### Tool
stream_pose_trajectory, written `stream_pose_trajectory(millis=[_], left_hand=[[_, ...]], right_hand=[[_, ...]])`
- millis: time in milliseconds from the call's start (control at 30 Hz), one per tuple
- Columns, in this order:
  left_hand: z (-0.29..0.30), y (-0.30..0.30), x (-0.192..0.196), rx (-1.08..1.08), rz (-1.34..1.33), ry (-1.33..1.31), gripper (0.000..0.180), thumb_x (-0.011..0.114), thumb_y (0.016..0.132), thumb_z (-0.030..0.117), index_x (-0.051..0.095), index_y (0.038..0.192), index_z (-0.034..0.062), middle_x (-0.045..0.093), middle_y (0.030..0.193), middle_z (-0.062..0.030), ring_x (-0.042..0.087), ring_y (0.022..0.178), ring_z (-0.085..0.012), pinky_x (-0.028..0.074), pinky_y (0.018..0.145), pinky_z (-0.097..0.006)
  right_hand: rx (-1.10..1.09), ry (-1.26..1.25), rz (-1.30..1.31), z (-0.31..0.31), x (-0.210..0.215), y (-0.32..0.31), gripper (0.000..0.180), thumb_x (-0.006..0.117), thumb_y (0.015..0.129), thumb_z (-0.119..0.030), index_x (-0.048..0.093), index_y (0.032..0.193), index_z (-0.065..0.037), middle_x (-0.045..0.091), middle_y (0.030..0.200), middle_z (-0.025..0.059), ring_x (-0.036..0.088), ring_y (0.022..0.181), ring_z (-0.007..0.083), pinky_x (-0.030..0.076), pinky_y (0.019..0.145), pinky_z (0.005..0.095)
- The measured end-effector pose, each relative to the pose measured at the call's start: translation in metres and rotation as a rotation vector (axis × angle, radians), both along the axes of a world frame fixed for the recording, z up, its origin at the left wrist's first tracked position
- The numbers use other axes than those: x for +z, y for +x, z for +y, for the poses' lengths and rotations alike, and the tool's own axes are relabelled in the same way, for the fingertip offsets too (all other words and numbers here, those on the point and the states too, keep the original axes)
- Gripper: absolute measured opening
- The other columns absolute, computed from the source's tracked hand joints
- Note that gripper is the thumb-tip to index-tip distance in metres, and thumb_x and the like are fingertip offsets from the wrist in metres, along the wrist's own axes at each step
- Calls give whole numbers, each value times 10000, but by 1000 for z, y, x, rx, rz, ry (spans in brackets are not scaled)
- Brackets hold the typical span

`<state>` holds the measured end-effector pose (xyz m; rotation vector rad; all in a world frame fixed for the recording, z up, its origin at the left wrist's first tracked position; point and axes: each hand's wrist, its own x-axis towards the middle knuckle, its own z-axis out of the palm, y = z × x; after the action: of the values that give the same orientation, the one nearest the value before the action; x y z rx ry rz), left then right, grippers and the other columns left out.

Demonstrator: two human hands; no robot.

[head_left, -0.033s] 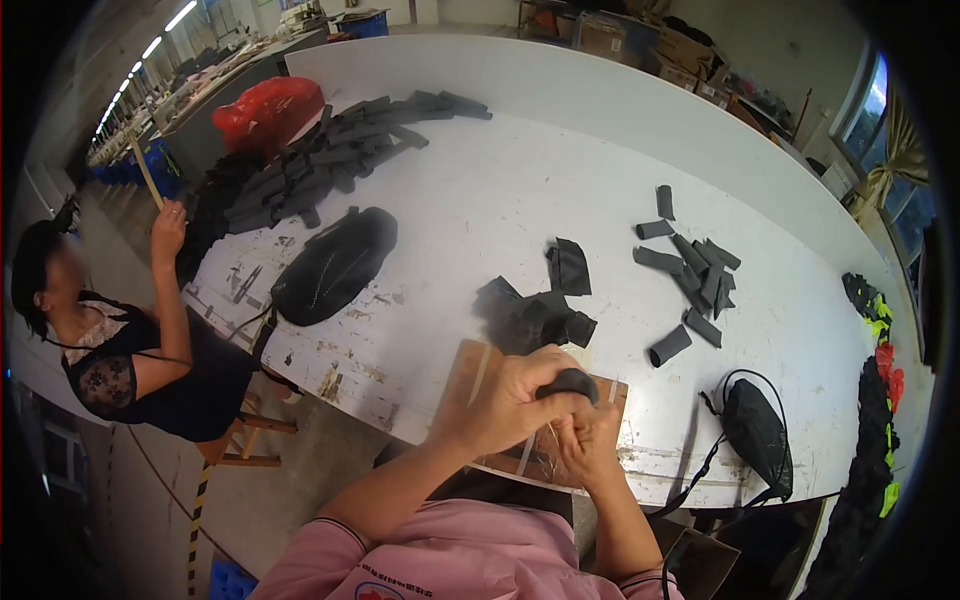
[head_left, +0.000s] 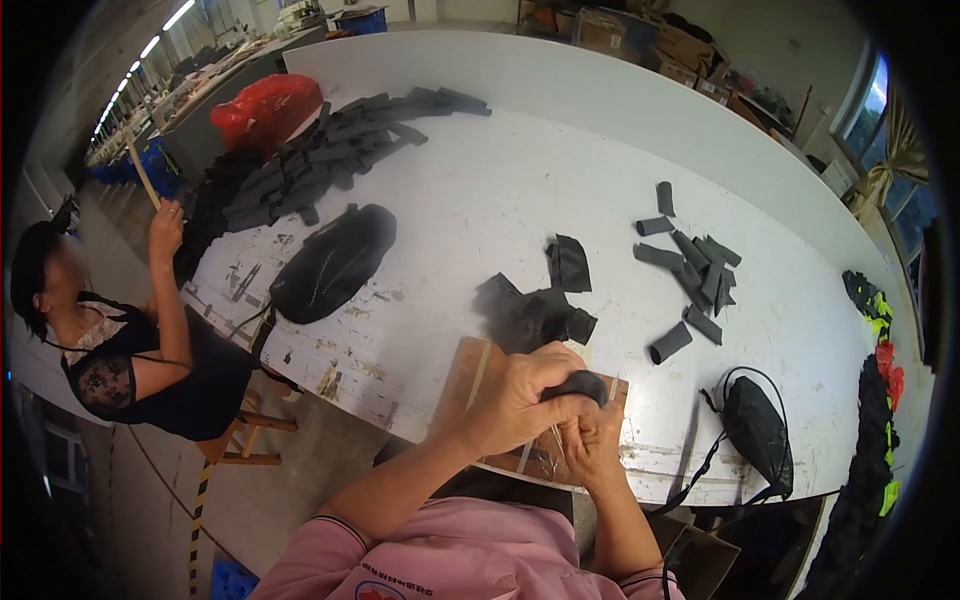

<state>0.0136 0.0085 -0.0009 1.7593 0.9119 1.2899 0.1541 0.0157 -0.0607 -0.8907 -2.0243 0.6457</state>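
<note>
Dark piece [head_left: 582, 384] slightly rightward, between left hand [head_left: 515, 398] and right hand [head_left: 592, 440]

A workshop is indicated by the long, scuffed white worktop [head_left: 470, 190], on which dark tubular pieces [head_left: 310, 165] are heaped and at which a co-worker [head_left: 135, 395] is seated. Strip lights [head_left: 151, 47] are hung overhead in a row, and cardboard boxes [head_left: 602, 35] are stacked behind.

Printed lettering [head_left: 412, 586] on pink shirt [head_left: 480, 545]

Placed on the head, looks down and forward through wide fisheye lens, rather near above left hand [head_left: 515, 398] and right hand [head_left: 592, 442], with white table [head_left: 490, 190] beyond.
</note>
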Motion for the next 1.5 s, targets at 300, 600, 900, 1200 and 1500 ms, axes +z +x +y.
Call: stream_pose_trajectory(millis=[300, 600, 900, 1200, 1500], left_hand=[[-5, 2, -19, 140, 23, -101, 187, 604, 707, 30, 577, 891, 12, 581, 832, -77, 544, 791, -165, 430, 690, -262], [-12, 7, -7, 230, -257, 27, 143, 557, 740, 16, 585, 878, -12, 555, 753, -92, 536, 669, -169, 421, 589, -251], [-6, 22, -41, 254, -346, 10, 115, 537, 798, 77, 538, 823, -35, 551, 689, -74, 516, 579, -118, 400, 514, -246], [-6, 20, -34, 191, -410, -31, 203, 546, 813, 151, 542, 781, -49, 531, 593, -55, 431, 518, -52, 364, 469, -225], [-4, 23, -39, 217, -432, 11, 221, 552, 811, 168, 554, 766, -48, 523, 576, -55, 422, 502, -44, 358, 453, -219]], right_hand=[[-6, -95, 72, 2, -42, -4, 177, 495, 786, -149, 512, 643, -45, 470, 526, 164, 481, 481, 337, 358, 438, 396], [-100, -180, -49, -14, -29, -1, 309, 413, 851, -220, 487, 732, 55, 479, 618, 112, 444, 555, 173, 348, 493, 319], [-130, -103, 346, 1, -104, -19, 266, 513, 834, -271, 512, 786, -10, 513, 685, 82, 462, 587, 125, 351, 498, 225], [-58, -86, 339, 11, -94, -42, 280, 511, 827, -275, 507, 744, -8, 502, 650, 89, 458, 563, 143, 341, 488, 245], [-11, -73, 332, 15, -95, -56, 297, 509, 820, -279, 502, 703, -6, 492, 615, 96, 454, 539, 160, 332, 477, 264]])
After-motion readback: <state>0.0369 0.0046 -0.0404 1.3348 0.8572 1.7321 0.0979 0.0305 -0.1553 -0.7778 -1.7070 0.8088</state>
